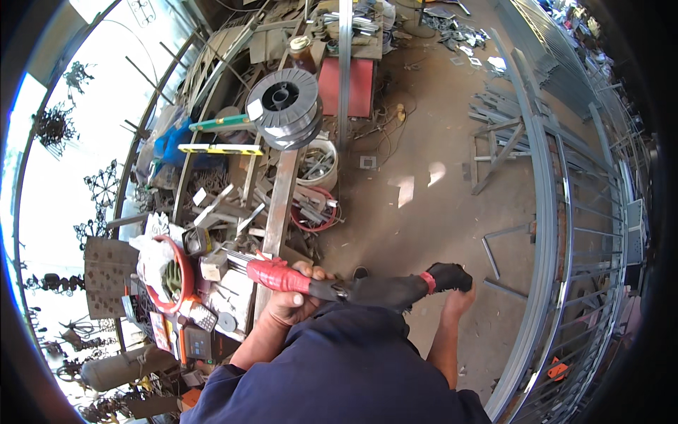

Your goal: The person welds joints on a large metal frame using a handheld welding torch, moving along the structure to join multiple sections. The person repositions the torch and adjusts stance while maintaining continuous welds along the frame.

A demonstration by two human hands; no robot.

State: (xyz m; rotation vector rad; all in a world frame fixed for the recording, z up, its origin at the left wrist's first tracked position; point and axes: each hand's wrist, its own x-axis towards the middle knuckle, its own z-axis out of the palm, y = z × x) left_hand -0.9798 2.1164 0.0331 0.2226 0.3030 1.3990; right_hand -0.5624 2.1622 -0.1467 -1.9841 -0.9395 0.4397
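In front of my body I hold a long black cloth strap (385,291) stretched sideways. Its left end joins a red-wrapped holder (279,276), from whose mouth several thin grey metal rods (239,261) stick out. My left hand (293,293) is closed around the lower part of the holder, where red meets black, thumb on top. At the strap's other end, beyond a red band (429,283), is a bunched black part (452,276). My right hand (460,300) grips that part from its outer side; most of its fingers are hidden behind it.
At left, a cluttered bench bears a wire spool (286,106), a yellow level (220,149) and a red basin (185,275). A white bucket (319,164) of metal pieces stands beside it. Long metal profiles (540,212) and a barred metal frame (586,283) line the right.
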